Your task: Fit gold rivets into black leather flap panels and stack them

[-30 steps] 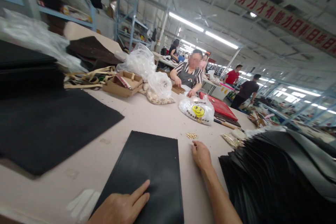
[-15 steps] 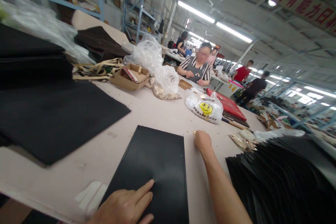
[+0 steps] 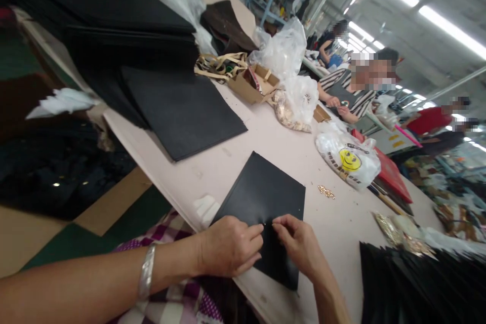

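Observation:
A black leather-like panel (image 3: 261, 187) lies on the table in front of me. My left hand (image 3: 233, 245) rests over its left part, fingers curled in, a silver bracelet on the wrist. Opposite it, my right hand (image 3: 298, 240) pinches with thumb and index finger close to the panel's surface. Whatever the fingertips hold is too small or hidden to name. Between the two hands a tiny bright dot shows on the panel. A small pile of gold metal pieces (image 3: 326, 192) sits on the table beyond my right hand.
Stacked black panels (image 3: 190, 111) lie on the left, and a fanned black stack (image 3: 413, 283) stands at right. Farther back are a cardboard box (image 3: 246, 86), a smiley plastic bag (image 3: 347, 157) and a red flat object (image 3: 393, 174). A co-worker (image 3: 349, 91) sits across the table.
My right hand has left the gold pieces and come back to the panel beside my left hand. My left hand's outstretched fingers are now curled. The view has swung left and down.

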The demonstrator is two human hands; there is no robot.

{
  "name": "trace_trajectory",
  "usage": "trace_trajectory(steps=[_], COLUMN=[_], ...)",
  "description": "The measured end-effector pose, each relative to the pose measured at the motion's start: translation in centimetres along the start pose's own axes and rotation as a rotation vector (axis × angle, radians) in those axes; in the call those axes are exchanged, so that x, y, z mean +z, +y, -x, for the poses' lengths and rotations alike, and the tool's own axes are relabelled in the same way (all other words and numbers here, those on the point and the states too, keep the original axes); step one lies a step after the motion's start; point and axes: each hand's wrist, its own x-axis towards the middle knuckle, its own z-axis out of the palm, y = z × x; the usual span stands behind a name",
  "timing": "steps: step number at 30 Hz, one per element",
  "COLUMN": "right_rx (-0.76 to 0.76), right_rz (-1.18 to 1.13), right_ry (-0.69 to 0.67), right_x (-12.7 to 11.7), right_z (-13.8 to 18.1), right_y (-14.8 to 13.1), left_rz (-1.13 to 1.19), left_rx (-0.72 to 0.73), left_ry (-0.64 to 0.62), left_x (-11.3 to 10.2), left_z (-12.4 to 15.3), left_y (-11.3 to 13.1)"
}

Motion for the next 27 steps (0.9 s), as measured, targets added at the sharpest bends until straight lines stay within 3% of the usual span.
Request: trace_trajectory(steps=[3, 11, 17, 27], right_rx=[-0.069, -0.144, 0.034, 0.268], right_rz=[0.105, 0.249, 0.242, 0.162], right_ry=[0.023, 0.036, -0.016, -0.211], right_x=[1.6, 2.1, 1.3, 0.5], right_z=[0.9, 0.0, -1.0, -4.1], right_y=[-1.5, -2.1, -2.8, -2.4], left_rz=[-0.003, 0.008, 0.027, 0.050], left_rx=[0.005, 0.020, -0.002, -0.004], left_ry=[0.011, 0.047, 0.016, -0.011], left_x=[0.0, -0.1, -0.2, 0.0], left_z=[0.1, 0.2, 0.2, 0.2], left_y=[0.0, 0.0, 0.0, -0.1])
